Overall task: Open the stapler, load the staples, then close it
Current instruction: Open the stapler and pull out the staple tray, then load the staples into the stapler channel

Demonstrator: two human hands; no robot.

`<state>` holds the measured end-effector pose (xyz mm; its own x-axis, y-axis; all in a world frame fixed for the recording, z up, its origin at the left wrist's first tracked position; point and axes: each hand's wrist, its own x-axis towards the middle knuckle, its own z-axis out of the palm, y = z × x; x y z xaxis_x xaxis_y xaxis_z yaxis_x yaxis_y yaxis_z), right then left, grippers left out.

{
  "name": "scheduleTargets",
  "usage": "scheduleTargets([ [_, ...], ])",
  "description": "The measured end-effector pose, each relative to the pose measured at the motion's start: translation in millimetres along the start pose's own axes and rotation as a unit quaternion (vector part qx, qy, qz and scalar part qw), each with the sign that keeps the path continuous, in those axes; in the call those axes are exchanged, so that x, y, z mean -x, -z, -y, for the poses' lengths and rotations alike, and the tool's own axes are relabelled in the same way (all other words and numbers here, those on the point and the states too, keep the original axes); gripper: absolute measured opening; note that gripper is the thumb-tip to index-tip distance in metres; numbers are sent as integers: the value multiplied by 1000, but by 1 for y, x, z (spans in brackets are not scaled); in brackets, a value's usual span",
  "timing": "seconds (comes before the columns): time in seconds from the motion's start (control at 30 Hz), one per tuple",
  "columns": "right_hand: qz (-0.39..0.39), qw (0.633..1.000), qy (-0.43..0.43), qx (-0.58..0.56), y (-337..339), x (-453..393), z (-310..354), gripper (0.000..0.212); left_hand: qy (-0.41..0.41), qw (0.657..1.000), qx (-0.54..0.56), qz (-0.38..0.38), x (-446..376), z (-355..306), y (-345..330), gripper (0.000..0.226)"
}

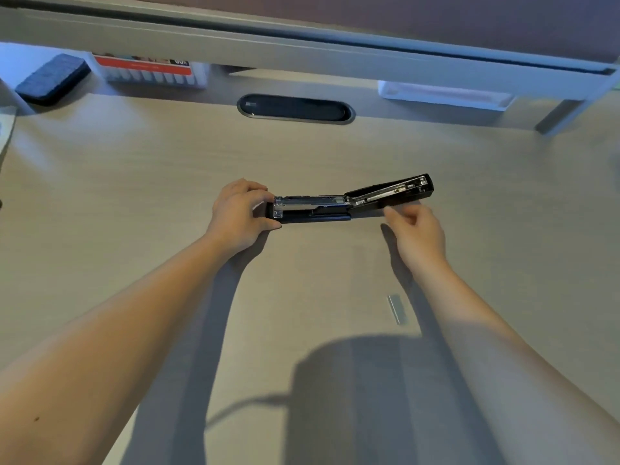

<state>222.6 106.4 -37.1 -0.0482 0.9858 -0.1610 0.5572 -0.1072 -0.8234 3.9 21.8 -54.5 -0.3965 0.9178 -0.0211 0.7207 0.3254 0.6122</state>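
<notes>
A pale wood-grain desk fills the view, seen from above by the person working at it. A grey shelf runs across the far edge on legs. Two bare forearms reach forward from the bottom corners, throwing long shadows on the desk.

In the middle lies a black stapler, swung wide open and stretched out sideways. Its base with the metal staple channel sits to the left; its lid is folded back to the right, tilted slightly away, its metal inner rail facing up.

The left hand clamps the left end of the stapler, thumb on the near side and fingers curled over the far side. The right hand sits just beside the lid's near edge, fingers loosely curled with the thumb and forefinger drawn close together; whether they pinch anything or touch the lid cannot be told.

Under the shelf are a red and white box, a white tray and a dark eraser. An oval cable slot is set into the desk.

A small strip of staples lies on the desk beside the right forearm, well apart from the stapler
</notes>
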Motion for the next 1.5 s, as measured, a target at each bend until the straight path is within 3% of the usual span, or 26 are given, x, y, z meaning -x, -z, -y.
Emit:
scheduleTargets([
  [0.17,48,979,108,166,27,55,-38,46,12,1000,0,-21,30,-9,-12,44],
  [0.27,40,958,162,232,32,78,-56,46,17,999,7,-42,43,-13,-18,46],
  [0.47,-7,955,227,192,30,91,-72,18,-15,998,-29,-52,54,-16,-21,41],
  [0.67,-28,951,284,121,30,115,-74,16,-40,997,-18,-61,87,-18,-25,34],
  [0.87,3,943,332,37,31,166,-77,17,-54,997,25,-52,141,-10,-30,32],
  [1.03,23,936,345,67,24,185,-73,18,-65,997,29,-30,176,-11,-26,27],
  [1.37,16,879,447,165,-5,164,-44,18,-85,996,-11,-29,191,-16,-24,33],
  [1.5,50,875,450,171,-10,158,-39,18,-86,996,-22,-29,189,-13,-24,35],
])
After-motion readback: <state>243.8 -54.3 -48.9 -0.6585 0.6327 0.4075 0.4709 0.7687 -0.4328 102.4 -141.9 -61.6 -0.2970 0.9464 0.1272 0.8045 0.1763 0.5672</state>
